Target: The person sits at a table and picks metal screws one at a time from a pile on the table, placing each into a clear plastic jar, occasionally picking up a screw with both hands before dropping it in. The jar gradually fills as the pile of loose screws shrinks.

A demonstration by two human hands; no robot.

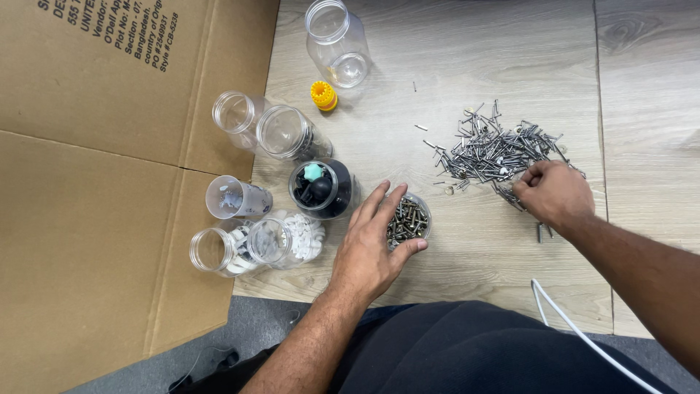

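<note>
Head view: left hand (368,252) steadies screw jar (408,220); right hand (553,193) probably pinching nails (496,149).

The desk (467,44) looks like pale wood with a smooth, matt top and soft grain lines. The pile of nails (496,149) is shiny grey metal. The small jar (408,219) is clear, glossy plastic, and the screws inside it are dull metal. The empty jar (337,42) is clear, shiny plastic too. The flat box (95,219) is brown, matt cardboard. The yellow cap (323,95) is bright plastic.
</note>
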